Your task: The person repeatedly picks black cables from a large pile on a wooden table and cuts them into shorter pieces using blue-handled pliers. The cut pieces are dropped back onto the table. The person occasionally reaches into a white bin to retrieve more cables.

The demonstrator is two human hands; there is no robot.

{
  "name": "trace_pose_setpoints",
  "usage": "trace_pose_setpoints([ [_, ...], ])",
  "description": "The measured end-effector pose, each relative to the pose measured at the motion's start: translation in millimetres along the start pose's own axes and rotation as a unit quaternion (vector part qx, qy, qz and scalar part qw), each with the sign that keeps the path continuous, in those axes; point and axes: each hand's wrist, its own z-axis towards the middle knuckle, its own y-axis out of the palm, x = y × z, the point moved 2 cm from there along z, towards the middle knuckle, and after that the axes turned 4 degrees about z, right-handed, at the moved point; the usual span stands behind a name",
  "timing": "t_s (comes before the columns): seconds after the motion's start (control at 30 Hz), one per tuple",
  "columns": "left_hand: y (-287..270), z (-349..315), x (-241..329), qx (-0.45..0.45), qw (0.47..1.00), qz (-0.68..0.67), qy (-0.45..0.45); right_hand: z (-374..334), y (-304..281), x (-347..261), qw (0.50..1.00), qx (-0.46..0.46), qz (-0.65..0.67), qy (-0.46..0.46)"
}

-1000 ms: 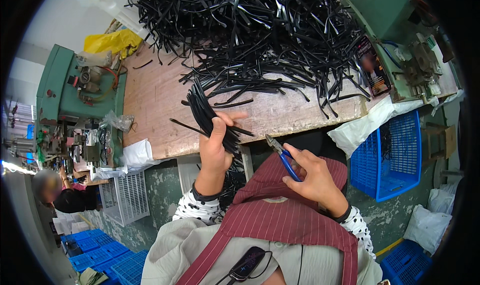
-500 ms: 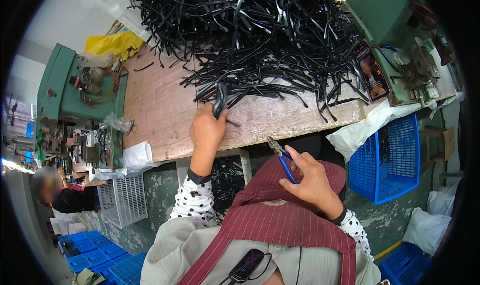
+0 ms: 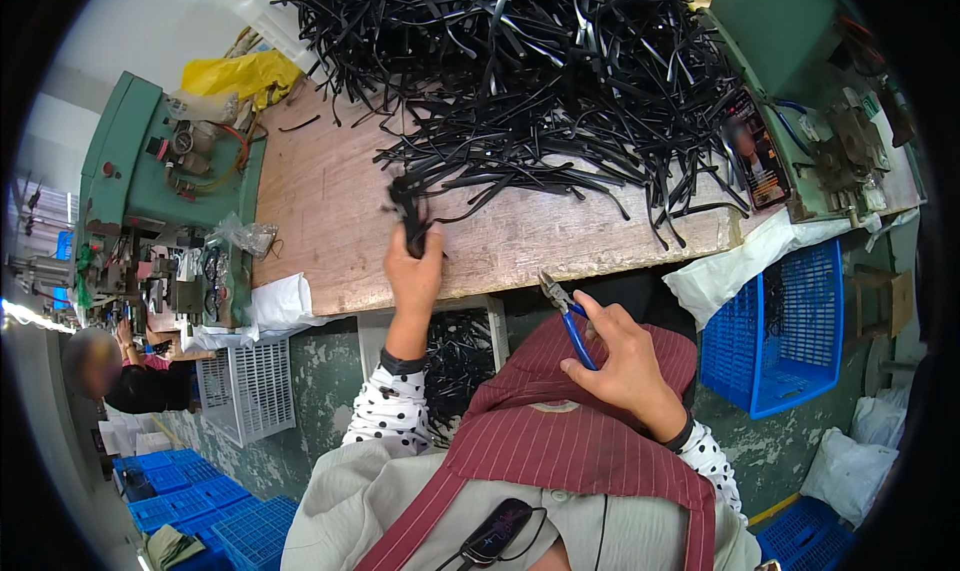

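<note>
In my left hand [image 3: 412,271], fingers closed, is a small bunch of black eyeglass temples [image 3: 408,214], blurred and standing up from the fist just above the table. Further off, right beside it, spreads a big heap of loose black temples [image 3: 540,101]. My right hand [image 3: 625,361] is wrapped round diagonal cutters [image 3: 578,343] with blue handles. Their metal jaws [image 3: 553,289] point away from me at the table's front edge, with nothing seen between them.
The wooden table [image 3: 310,201] has a green machine [image 3: 160,171] at its left and another green machine [image 3: 790,41] at its right. A blue crate [image 3: 775,331] and a white crate [image 3: 250,391] stand below. A person [image 3: 150,381] sits at far left.
My left hand has drawn back slightly toward me with the temples, which now stand farther left from the heap. The right hand with the cutters has hardly moved.
</note>
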Motion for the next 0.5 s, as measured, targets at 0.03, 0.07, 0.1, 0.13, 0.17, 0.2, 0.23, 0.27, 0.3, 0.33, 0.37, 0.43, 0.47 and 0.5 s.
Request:
trace_pose_setpoints([
  [0.03,0,-3,0,-0.011,0.999,0.028,0.034,1,0,-3,1.0,-0.004,-0.007,-0.009],
  [0.07,1,-4,3,-0.04,0.996,-0.076,-0.022,1,-1,-5,1.0,-0.003,-0.013,-0.016],
  [0.1,0,-8,11,-0.069,0.978,-0.178,-0.085,0,-2,-8,0.999,0.001,-0.028,-0.027],
  [0.13,0,-8,21,-0.102,0.956,-0.26,-0.093,2,-4,-11,0.998,0.005,-0.043,-0.037],
  [0.17,-1,-6,34,-0.131,0.926,-0.342,-0.097,3,-6,-15,0.997,0.011,-0.059,-0.052],
  [0.2,-3,-5,46,-0.171,0.909,-0.364,-0.112,5,-8,-18,0.996,0.011,-0.062,-0.066],
  [0.23,-2,-6,55,-0.212,0.875,-0.416,-0.127,6,-9,-21,0.994,0.014,-0.071,-0.08],
  [0.27,2,-8,64,-0.251,0.839,-0.462,-0.141,7,-9,-23,0.992,0.016,-0.077,-0.094],
  [0.3,5,-10,69,-0.289,0.798,-0.506,-0.155,9,-10,-26,0.991,0.019,-0.083,-0.107],
  [0.33,8,-10,69,-0.329,0.751,-0.544,-0.178,11,-12,-31,0.988,0.017,-0.087,-0.123],
  [0.37,12,-11,70,-0.344,0.715,-0.58,-0.186,12,-13,-33,0.987,0.015,-0.086,-0.133],
  [0.43,20,-14,71,-0.369,0.638,-0.646,-0.199,13,-13,-37,0.985,0.012,-0.084,-0.154],
  [0.47,23,-15,71,-0.381,0.64,-0.641,-0.186,14,-14,-39,0.984,0.011,-0.085,-0.158],
  [0.5,24,-16,72,-0.381,0.64,-0.642,-0.184,14,-14,-40,0.984,0.012,-0.087,-0.156],
])
